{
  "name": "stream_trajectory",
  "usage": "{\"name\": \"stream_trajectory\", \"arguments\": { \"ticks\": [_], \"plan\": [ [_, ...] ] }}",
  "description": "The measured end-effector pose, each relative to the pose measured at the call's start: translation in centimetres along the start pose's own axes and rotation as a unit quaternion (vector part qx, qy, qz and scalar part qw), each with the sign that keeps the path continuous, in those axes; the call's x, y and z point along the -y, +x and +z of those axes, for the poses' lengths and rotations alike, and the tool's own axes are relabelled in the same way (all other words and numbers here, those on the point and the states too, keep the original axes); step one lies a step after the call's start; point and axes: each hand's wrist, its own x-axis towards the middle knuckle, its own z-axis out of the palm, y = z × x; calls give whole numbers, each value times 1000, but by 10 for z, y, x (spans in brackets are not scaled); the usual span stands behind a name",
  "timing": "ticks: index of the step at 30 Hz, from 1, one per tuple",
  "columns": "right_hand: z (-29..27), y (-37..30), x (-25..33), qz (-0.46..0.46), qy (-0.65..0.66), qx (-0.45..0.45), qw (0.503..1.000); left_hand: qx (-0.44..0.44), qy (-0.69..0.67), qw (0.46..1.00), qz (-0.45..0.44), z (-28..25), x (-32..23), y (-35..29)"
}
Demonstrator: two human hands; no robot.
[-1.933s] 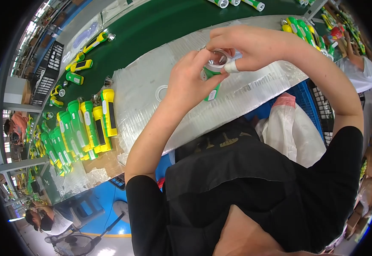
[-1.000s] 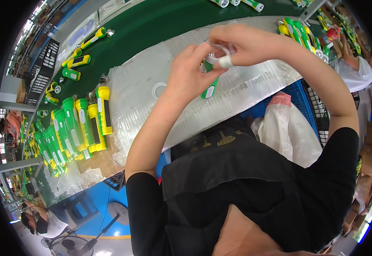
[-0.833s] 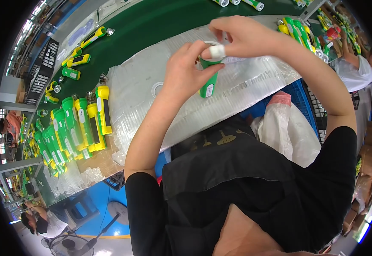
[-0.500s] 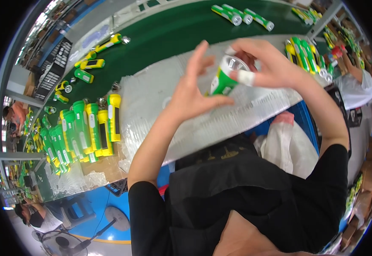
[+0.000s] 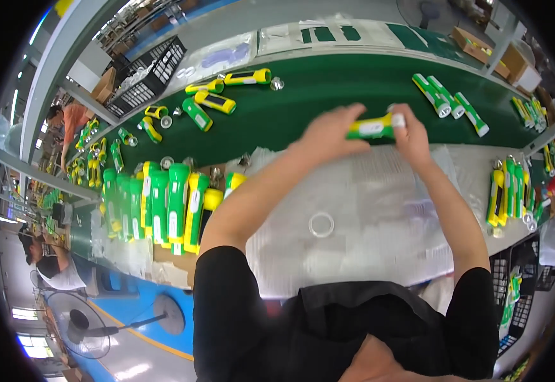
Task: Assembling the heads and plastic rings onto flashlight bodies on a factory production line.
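Observation:
A green and yellow flashlight [image 5: 371, 128] is held level above the far side of the plastic-covered work surface [image 5: 379, 223]. My right hand [image 5: 412, 137] grips its right end, with white wraps on the fingers. Around its left end is my left hand [image 5: 331, 135], thumb below and fingers above. Motion smears that hand, so I cannot tell whether it grips the flashlight. A clear ring [image 5: 321, 224] lies flat on the plastic between my forearms.
Several flashlights [image 5: 175, 204] stand in a row at the left; another group [image 5: 509, 194] is at the right. On the green belt [image 5: 328, 83] lie more flashlights [image 5: 214, 102] and several others [image 5: 446, 102]. A black crate [image 5: 147, 76] stands beyond; a fan [image 5: 80, 325] is lower left.
My view has shifted, with more of the belt showing. The flashlight has gone from tilted, head toward me, to level and farther away. My left hand has come to its left end.

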Motion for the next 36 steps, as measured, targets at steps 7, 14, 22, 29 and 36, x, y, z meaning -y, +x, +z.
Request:
{"name": "stream_trajectory", "arguments": {
  "ticks": [7, 14, 22, 29, 36],
  "plan": [
    [11, 96, -155, 198, -99, -120, 968, -15, 391, 910, -137, -69, 221, 50],
    [19, 88, -112, -72, -253, -70, 962, 44, 420, 902, -87, -72, 279, 59],
    [27, 36, 28, -100, -35, 29, 994, -157, 39, 986, -39, -57, 58, 53],
    [-50, -59, 81, 77, 153, 177, 969, -24, -323, 931, -168, -1, -79, -27],
    [-82, -163, 108, 120, 164, 238, 950, 126, -681, 676, -251, 56, -131, -86]
  ]
}}
